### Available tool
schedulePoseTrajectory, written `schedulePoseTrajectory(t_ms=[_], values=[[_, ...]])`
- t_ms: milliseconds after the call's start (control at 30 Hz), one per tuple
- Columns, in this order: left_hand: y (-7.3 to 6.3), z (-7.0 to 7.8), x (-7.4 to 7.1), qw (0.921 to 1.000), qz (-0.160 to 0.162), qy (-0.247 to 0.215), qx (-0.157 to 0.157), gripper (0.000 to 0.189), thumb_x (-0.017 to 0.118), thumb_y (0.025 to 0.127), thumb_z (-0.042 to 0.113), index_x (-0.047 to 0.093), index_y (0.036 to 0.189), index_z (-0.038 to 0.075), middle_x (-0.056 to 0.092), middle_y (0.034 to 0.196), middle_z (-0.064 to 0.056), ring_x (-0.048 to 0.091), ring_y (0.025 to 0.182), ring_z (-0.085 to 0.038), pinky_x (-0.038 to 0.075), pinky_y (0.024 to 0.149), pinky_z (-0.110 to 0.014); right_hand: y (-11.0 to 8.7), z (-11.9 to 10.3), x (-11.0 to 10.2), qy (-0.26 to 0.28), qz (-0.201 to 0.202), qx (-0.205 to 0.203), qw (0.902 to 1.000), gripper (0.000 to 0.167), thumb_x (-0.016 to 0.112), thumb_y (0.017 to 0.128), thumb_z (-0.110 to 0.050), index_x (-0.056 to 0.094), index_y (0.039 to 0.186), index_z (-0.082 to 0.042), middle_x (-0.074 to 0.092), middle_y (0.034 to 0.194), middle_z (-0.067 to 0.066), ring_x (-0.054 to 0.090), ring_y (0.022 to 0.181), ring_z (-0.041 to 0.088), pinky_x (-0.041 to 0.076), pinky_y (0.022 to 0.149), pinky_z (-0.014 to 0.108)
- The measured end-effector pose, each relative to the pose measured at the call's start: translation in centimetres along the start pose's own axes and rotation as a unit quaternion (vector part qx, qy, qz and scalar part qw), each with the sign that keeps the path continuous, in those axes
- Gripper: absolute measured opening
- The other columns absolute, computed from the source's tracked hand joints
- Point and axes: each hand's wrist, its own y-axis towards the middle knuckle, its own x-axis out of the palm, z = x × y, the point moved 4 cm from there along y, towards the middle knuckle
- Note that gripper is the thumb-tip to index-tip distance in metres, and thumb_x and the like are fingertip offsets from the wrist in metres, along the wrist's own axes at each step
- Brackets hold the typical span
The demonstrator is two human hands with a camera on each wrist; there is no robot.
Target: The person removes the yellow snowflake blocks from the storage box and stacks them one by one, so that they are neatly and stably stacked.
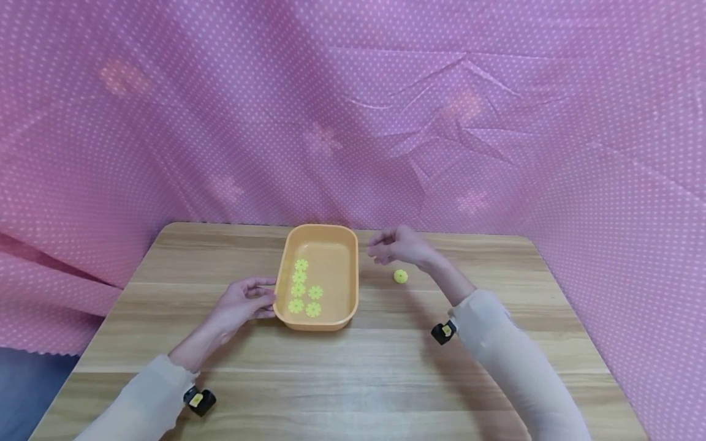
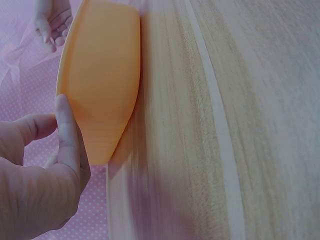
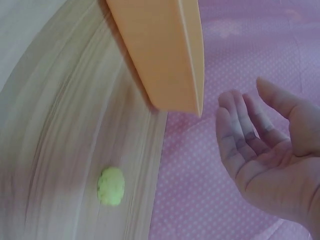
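Observation:
My left hand (image 1: 242, 303) touches the left side of an orange rectangular tray (image 1: 355, 257). In the left wrist view its fingertips (image 2: 62, 107) rest at the tray's rim and outer wall. Several flat yellow flower-shaped pieces (image 1: 298, 289) lie inside, in the tray's left half. My right hand (image 1: 401, 245) hovers just right of the tray, loosely curved and holding nothing. On the table near it sits a small yellow piece (image 1: 401, 276) with a scalloped edge, seen from the side in the right wrist view (image 3: 111, 186).
The wood-grain table (image 1: 353, 386) carries the tray near its far edge. A pink dotted curtain (image 1: 353, 122) hangs behind the table and along its sides. Small black cameras (image 1: 444, 332) are strapped at both wrists, over pale sleeves.

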Motion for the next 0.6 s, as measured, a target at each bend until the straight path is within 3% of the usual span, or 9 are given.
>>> schedulePoseTrajectory(t_ms=[167,333,600], values=[[0.0,-0.1,0.1,1.0,0.001,-0.001,0.0,0.052,0.063,0.103,0.002,0.045,0.15,-0.009,0.068,0.118,-0.016,0.075,0.092,-0.015,0.07,0.087,-0.026,0.4,-1.0,1.2,0.011,0.003,-0.015,0.9998,0.03,0.073,0.1,-0.016,0.072,0.121,0.005,0.073,0.118,0.031,0.077,0.095,0.033,0.071,0.088,0.04],[0.0,-0.1,0.1,1.0,0.001,0.0,-0.001,0.052,0.063,0.103,0.003,0.045,0.15,-0.009,0.068,0.118,-0.016,0.075,0.093,-0.015,0.07,0.087,-0.027,1.3,-1.4,2.6,0.013,-0.02,-0.025,0.9994,0.028,0.073,0.1,-0.016,0.073,0.12,0.003,0.074,0.117,0.03,0.077,0.09,0.028,0.071,0.086,0.038],[0.0,0.0,0.1,1.0,0.0,0.0,0.0,0.052,0.063,0.103,0.003,0.045,0.151,-0.009,0.068,0.118,-0.016,0.074,0.092,-0.015,0.07,0.088,-0.027,2.7,-1.9,5.2,0.006,-0.061,-0.037,0.9975,0.025,0.073,0.098,-0.01,0.072,0.12,0.002,0.073,0.118,0.03,0.07,0.11,0.053,0.066,0.1,0.057]])
